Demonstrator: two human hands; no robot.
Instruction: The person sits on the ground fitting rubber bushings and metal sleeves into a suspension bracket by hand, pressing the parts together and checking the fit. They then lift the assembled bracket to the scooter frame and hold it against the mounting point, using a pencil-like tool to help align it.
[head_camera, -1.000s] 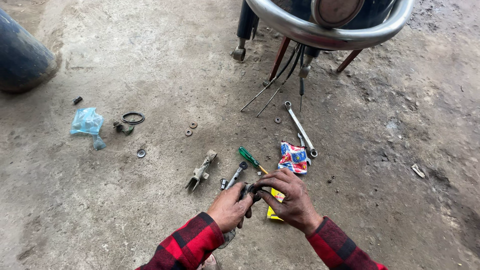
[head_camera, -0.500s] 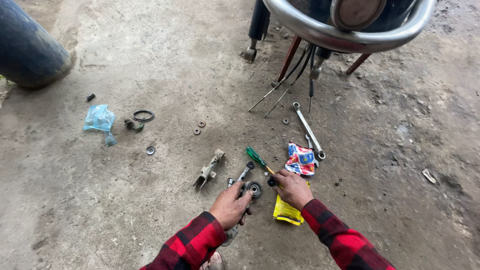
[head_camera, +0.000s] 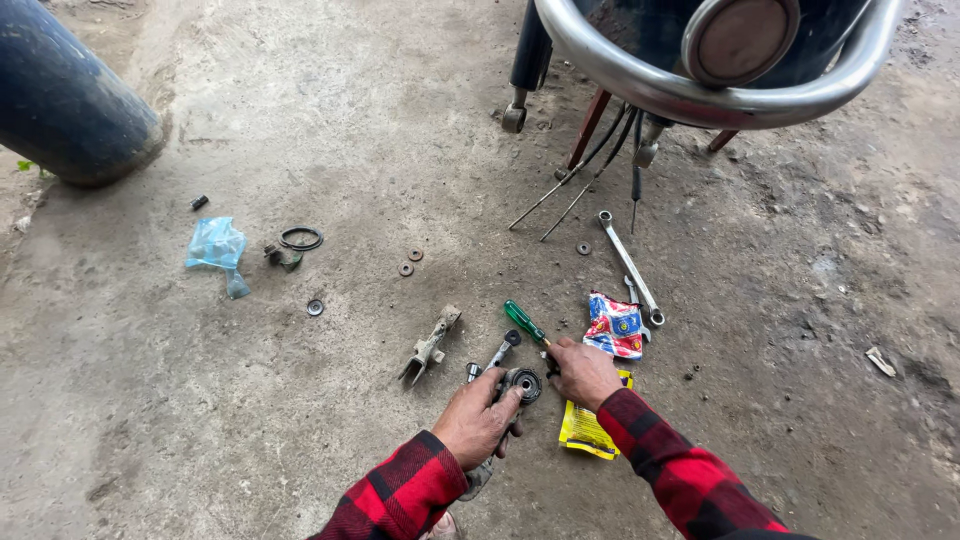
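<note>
My left hand (head_camera: 472, 421), in a red and black checked sleeve, grips a dark round metal part (head_camera: 522, 383) low on the concrete floor (head_camera: 250, 420). My right hand (head_camera: 582, 370) closes on the shaft of a green-handled screwdriver (head_camera: 524, 321) lying on the ground just right of that part. A small grey wrench-like piece (head_camera: 497, 354) lies beside my left hand. A dull metal bracket (head_camera: 428, 346) rests a little to the left.
A long spanner (head_camera: 630, 266), a colourful sachet (head_camera: 613, 326) and a yellow packet (head_camera: 583, 428) lie by my right hand. Washers (head_camera: 410, 262), a black ring (head_camera: 301, 238) and a blue plastic bag (head_camera: 216, 247) are scattered left. A chrome guard (head_camera: 640, 85) and cables hang ahead; a blue cylinder (head_camera: 60, 100) stands upper left.
My hands have dropped from being together over the part to the ground. The right hand moved right, off the part and onto the screwdriver. The view shifted slightly.
</note>
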